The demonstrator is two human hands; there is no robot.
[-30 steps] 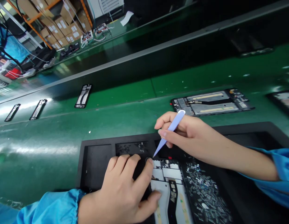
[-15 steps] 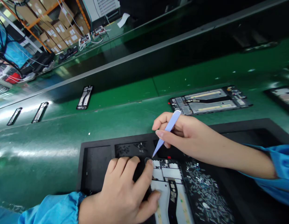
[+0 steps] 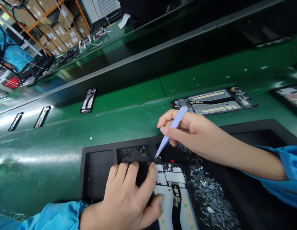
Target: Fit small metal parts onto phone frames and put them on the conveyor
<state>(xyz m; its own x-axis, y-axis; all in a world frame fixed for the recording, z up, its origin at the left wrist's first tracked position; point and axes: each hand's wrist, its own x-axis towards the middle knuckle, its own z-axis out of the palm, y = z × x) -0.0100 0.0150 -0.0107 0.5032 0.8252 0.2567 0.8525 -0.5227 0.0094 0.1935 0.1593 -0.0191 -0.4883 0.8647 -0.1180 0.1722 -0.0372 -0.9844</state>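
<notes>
My right hand (image 3: 186, 131) pinches pale blue plastic tweezers (image 3: 171, 130), their tip pointing down just above the top left corner of an opened phone chassis (image 3: 173, 188). That chassis lies in a black foam tray (image 3: 98, 169). My left hand (image 3: 129, 198) rests on the chassis' left side, index finger pressing its top corner and thumb on its edge. Several small metal parts (image 3: 208, 195) lie loose in the tray compartment to the right of the chassis.
A green conveyor belt (image 3: 67, 137) runs across beyond the tray. On it lie another opened phone chassis (image 3: 214, 100) at the right and three more (image 3: 88, 100) further left. Cardboard boxes (image 3: 55, 28) on orange shelving stand at the far left.
The tweezers' tip has lifted slightly off the chassis corner, and my right hand has risen a little. My left hand stays on the chassis.
</notes>
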